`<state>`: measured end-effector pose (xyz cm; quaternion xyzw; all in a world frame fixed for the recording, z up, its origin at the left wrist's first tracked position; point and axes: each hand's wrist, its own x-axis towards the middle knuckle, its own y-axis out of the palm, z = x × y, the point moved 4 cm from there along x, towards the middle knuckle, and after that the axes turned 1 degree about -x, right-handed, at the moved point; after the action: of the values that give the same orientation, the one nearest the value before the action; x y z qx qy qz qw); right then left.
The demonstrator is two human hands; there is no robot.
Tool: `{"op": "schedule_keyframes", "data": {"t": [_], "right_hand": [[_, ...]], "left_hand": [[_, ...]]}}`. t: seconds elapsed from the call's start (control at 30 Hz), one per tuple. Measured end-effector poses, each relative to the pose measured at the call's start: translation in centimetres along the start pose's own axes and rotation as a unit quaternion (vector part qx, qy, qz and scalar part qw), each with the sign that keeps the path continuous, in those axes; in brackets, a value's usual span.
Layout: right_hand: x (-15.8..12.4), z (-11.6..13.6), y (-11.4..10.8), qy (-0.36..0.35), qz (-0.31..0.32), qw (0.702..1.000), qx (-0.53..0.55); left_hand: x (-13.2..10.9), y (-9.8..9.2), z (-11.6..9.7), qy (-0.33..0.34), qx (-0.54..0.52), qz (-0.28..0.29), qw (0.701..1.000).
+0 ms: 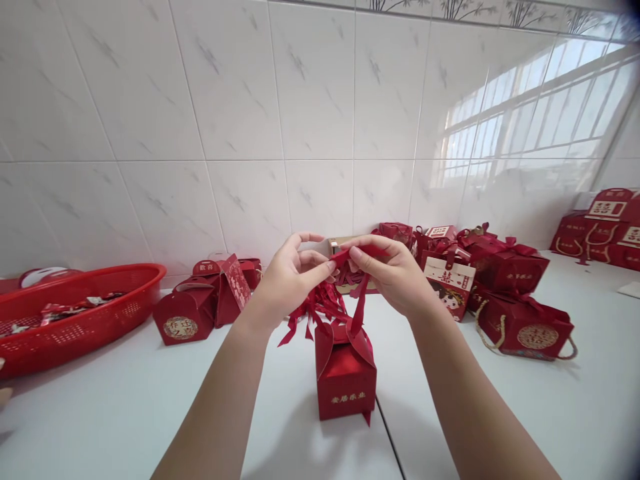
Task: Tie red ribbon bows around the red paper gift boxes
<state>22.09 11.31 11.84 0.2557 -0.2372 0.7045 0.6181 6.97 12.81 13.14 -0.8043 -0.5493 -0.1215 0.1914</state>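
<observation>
A small red gift box (346, 387) with gold characters on its front stands upright on the white table. Red ribbon (360, 303) rises from its folded top flaps. My left hand (295, 270) pinches the ribbon between thumb and fingers above the box. On the other side my right hand (387, 267) pinches the same ribbon, close to the left fingertips. Behind the hands lies a bunch of loose red ribbons (327, 300), partly hidden by them. A brownish box edge shows just past the fingers.
At the left sits a red plastic basket (120, 300) with wrapped pieces in it. Several red gift boxes (185, 313) stand beside it. More boxes (530, 327) are stacked at the right, others (607, 227) at the far right. A tiled wall (320, 120) closes the back.
</observation>
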Motion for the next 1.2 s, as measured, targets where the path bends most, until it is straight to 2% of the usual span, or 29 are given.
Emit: {"op": "schedule_keyframes", "data": {"t": [0.07, 0.13, 0.27, 0.37, 0.47, 0.53, 0.6, 0.7, 0.77, 0.87, 0.97, 1.03, 1.1, 1.2], "right_hand": [[0.0, 0.3, -0.4, -0.038, 0.023, 0.998, -0.038], [-0.1, 0.7, -0.7, -0.078, 0.046, 0.988, -0.125], [-0.2, 1.0, -1.0, -0.154, 0.059, 0.947, -0.277], [-0.2, 1.0, -0.9, -0.188, 0.061, 0.929, -0.312], [0.0, 0.8, -0.8, -0.183, 0.063, 0.927, -0.321], [0.0, 0.5, -0.9, -0.163, 0.052, 0.929, -0.328], [-0.3, 0.0, -1.5, -0.121, 0.013, 0.933, -0.337], [-1.9, -1.0, -3.3, -0.035, -0.077, 0.932, -0.353], [-3.8, -1.5, -4.8, 0.001, -0.117, 0.915, -0.387], [-7.7, -2.4, -7.8, 0.075, -0.134, 0.862, -0.484], [-12.2, -3.8, -11.5, 0.192, -0.150, 0.799, -0.550], [-14.9, -4.7, -13.3, 0.249, -0.156, 0.767, -0.570], [-16.8, -5.8, -14.1, 0.279, -0.140, 0.760, -0.570], [-17.7, -7.0, -13.2, 0.267, -0.127, 0.764, -0.573]], "left_hand": [[0.2, -0.3, 0.1, -0.008, -0.042, -0.012, 0.999], [0.4, -0.5, 0.2, -0.019, -0.093, -0.023, 0.995], [0.6, -0.5, 0.4, -0.053, -0.163, -0.011, 0.985], [0.7, -0.4, 0.4, -0.060, -0.176, -0.006, 0.983], [0.6, -0.2, 0.4, -0.046, -0.152, -0.013, 0.987], [0.4, 0.0, 0.3, -0.015, -0.089, -0.025, 0.996], [0.0, 0.0, 0.0, 0.035, 0.023, -0.057, 0.998], [-1.0, -0.7, -0.5, 0.113, 0.206, -0.127, 0.964], [-1.7, -1.8, -0.5, 0.139, 0.299, -0.160, 0.930], [-3.0, -4.4, 1.1, 0.121, 0.405, -0.167, 0.891], [-4.8, -7.1, 4.3, 0.070, 0.477, -0.121, 0.868], [-6.3, -8.4, 6.8, 0.037, 0.496, -0.087, 0.863], [-7.7, -8.8, 9.1, 0.002, 0.484, -0.061, 0.873], [-8.9, -7.9, 10.9, -0.012, 0.456, -0.052, 0.889]]}}
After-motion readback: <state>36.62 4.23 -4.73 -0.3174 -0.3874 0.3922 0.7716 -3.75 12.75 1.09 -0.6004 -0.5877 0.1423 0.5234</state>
